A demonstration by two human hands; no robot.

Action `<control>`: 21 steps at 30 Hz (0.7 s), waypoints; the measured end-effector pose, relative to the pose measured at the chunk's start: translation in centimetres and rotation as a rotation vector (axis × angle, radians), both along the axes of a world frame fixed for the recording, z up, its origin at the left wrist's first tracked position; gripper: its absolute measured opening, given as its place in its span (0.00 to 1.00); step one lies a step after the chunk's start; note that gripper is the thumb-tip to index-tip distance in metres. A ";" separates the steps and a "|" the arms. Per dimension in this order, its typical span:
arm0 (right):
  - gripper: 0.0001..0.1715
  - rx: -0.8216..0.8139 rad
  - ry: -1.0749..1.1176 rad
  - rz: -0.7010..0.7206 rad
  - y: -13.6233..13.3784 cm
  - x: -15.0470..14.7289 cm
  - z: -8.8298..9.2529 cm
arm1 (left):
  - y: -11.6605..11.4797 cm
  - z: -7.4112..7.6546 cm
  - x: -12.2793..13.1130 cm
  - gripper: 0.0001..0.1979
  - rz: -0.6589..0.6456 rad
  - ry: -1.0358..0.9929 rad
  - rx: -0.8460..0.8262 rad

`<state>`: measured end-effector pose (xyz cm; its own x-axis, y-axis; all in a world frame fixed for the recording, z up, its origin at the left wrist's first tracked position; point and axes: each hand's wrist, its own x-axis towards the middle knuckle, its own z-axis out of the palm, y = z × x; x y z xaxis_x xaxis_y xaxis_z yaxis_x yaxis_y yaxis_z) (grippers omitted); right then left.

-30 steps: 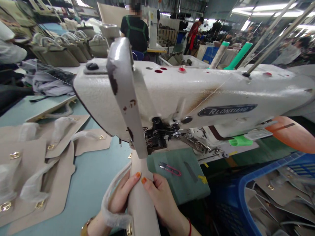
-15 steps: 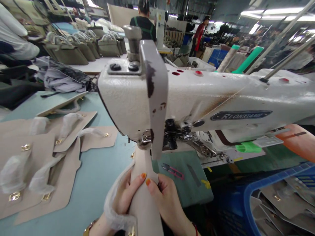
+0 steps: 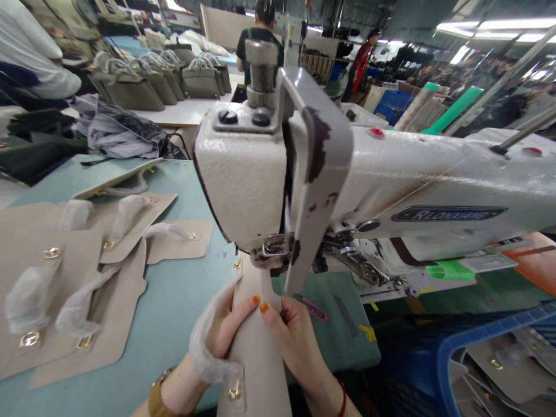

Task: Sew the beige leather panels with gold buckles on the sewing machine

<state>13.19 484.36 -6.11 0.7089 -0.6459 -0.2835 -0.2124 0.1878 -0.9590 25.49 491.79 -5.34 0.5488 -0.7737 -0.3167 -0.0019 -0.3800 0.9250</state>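
Both hands grip a beige bag panel (image 3: 256, 359) whose far end lies under the head of a white sewing machine (image 3: 243, 174). My left hand (image 3: 223, 324) holds its left side, thumb on top, with the wrapped handle (image 3: 202, 347) looping over the wrist side. On the right edge, my right hand (image 3: 295, 336) pinches the panel with the thumb on top and fingers folded beneath. Gold hardware (image 3: 235, 391) fixes the handle to the panel near me. The presser-foot area is partly hidden behind the machine's grey lever (image 3: 321, 174).
Several beige panels with wrapped handles (image 3: 73, 307) lie on the blue-green table (image 3: 174, 313) at left. Pink thread snips (image 3: 315, 310) rest right of the machine head. A blue basket (image 3: 438, 359) holds more panels at lower right. Finished bags (image 3: 130, 87) and people stand behind.
The grey lever on the machine head has swung to the right and up. My hands keep their hold on the panel, and the view has shifted slightly.
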 end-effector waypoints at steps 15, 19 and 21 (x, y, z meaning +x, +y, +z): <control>0.19 0.016 0.000 -0.029 -1.8 1.7 0.4 | -1.4 -1.0 2.2 0.23 -0.017 0.211 -0.143; 0.22 0.088 -0.048 -0.006 -2.1 2.2 0.3 | -1.9 -0.9 3.0 0.19 -0.062 0.093 -0.144; 0.22 0.125 -0.082 -0.012 -2.1 2.4 0.2 | -2.2 -0.6 3.4 0.18 -0.080 0.023 -0.136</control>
<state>15.61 482.24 -5.95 0.7253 -0.6176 -0.3042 -0.1318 0.3091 -0.9418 28.91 489.58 -5.97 0.4777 -0.8511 -0.2180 -0.0056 -0.2511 0.9680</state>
